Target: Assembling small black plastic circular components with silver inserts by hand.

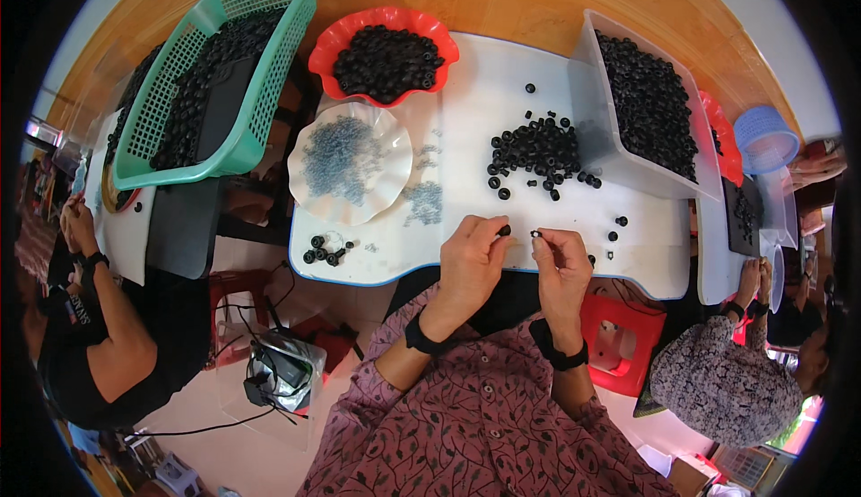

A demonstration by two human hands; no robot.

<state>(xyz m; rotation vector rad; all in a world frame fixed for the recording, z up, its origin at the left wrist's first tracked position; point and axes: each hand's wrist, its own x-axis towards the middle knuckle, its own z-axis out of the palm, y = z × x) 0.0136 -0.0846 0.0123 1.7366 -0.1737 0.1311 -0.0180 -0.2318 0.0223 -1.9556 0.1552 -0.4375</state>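
Observation:
Over the front edge of the white table [466,102], both my hands are close together, a small gap between them. My left hand [473,259] pinches a small black round part [504,230] between thumb and index finger. In my right hand [563,262], a tiny dark piece with a pale spot [535,234] is pinched at the fingertips; its kind is too small to make out. Beyond them lies a loose pile of black ring-like parts [538,149]. A scalloped white dish [395,143] of small clear pieces stands to the left, more clear pieces [423,203] beside it.
A red bowl [444,35] of black parts stands behind the dish. A clear bin [587,152] of black parts is at right. Several black parts [327,253] lie at the front left. A green basket [193,176] and co-workers [108,335] flank the table; a red stool [646,328] is below.

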